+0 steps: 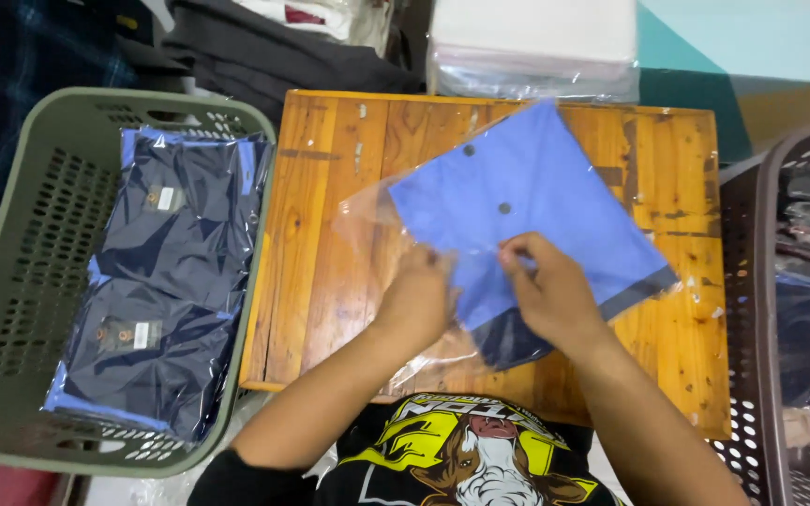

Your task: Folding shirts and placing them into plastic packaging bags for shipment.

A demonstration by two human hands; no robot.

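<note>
both your left hand (pixel 419 295) and right hand (pixel 546 290) pinch the near edge of the bagged blue shirt (pixel 527 206), which stretches away up-right.

The setting is a small garment packing station, likely in a home workshop or stockroom. A worn wooden table (pixel 330 187) serves as the work surface. A green basket (pixel 21 281) on one side holds bagged navy shirts (pixel 166 272); a dark basket (pixel 752 281) on the other side holds more folded clothing. A stack of clear bags (pixel 532 56) and piled dark fabric (pixel 274 56) lie behind the table.
</note>
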